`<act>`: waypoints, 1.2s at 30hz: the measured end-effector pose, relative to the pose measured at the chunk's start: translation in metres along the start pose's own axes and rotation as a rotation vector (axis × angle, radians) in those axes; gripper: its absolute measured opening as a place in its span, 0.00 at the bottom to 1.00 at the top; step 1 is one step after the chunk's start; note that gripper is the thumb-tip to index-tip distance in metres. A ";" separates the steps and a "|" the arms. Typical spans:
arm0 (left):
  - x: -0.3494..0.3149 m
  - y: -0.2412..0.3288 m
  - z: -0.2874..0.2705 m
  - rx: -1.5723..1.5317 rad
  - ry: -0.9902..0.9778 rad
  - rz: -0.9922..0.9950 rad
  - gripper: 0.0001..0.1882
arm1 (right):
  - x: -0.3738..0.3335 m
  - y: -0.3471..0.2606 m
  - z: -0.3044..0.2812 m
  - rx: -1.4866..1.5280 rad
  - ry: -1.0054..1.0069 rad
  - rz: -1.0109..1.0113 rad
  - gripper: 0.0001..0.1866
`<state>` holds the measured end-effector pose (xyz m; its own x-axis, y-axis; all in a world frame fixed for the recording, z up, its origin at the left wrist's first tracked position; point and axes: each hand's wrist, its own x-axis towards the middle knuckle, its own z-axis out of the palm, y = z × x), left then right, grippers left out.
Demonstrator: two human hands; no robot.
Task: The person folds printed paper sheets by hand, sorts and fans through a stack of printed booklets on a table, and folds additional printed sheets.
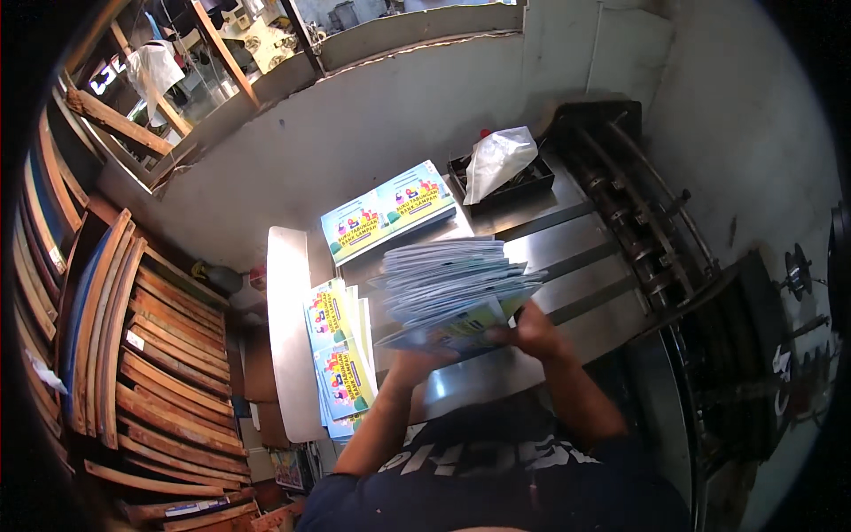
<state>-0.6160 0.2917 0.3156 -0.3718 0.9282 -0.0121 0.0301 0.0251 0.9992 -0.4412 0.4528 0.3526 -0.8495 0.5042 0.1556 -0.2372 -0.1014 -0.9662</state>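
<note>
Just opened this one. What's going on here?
A person holds a thick pile of papers over a metal table, with the left hand and right hand at its near edge. Another stack lies farther back, and a third stack lies to the left. Behind, to the right, a white bag sits on a black tray.

Wooden strips (pixel 177 415) at left, white plastic bag (pixel 501 160) on black tray (pixel 525 191).
</note>
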 end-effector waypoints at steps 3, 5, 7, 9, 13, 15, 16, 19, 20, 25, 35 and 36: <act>-0.010 0.006 0.010 -0.054 -0.123 0.079 0.47 | -0.004 -0.007 0.016 -0.008 0.115 -0.100 0.39; -0.011 0.005 0.008 -0.088 -0.187 0.083 0.50 | -0.001 -0.005 0.000 -0.073 -0.038 0.012 0.45; -0.009 -0.020 0.004 0.219 -0.098 0.354 0.38 | -0.003 0.003 -0.015 -0.225 -0.149 0.110 0.60; -0.019 -0.031 0.007 0.469 0.106 0.699 0.33 | -0.020 0.017 -0.010 -0.257 -0.115 0.034 0.61; -0.030 -0.042 0.010 0.374 -0.004 0.480 0.32 | -0.020 0.017 -0.001 0.018 -0.039 -0.033 0.58; -0.026 -0.050 0.012 0.349 -0.010 0.434 0.32 | -0.020 0.028 -0.006 0.482 0.047 0.257 0.52; -0.024 -0.052 0.013 0.348 -0.009 0.430 0.32 | -0.020 0.030 -0.008 0.710 0.094 0.401 0.48; -0.020 -0.054 0.014 0.359 0.008 0.406 0.31 | -0.020 0.014 0.001 0.513 0.110 0.371 0.44; -0.017 -0.057 0.014 0.356 0.006 0.401 0.31 | -0.022 0.004 0.006 0.412 0.128 0.347 0.42; -0.012 -0.056 0.016 0.357 0.004 0.385 0.30 | -0.032 0.034 -0.010 -0.432 0.022 -0.151 0.36; -0.001 -0.054 0.026 0.383 0.014 0.355 0.28 | -0.038 0.028 -0.011 -0.384 -0.029 -0.031 0.54; 0.001 -0.051 0.029 0.391 0.013 0.352 0.28 | -0.039 0.024 -0.012 -0.396 -0.027 -0.072 0.54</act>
<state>-0.5916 0.3023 0.2634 -0.2886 0.9007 0.3247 0.4985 -0.1482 0.8541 -0.4081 0.4406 0.3210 -0.8507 0.4746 0.2261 -0.1012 0.2744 -0.9563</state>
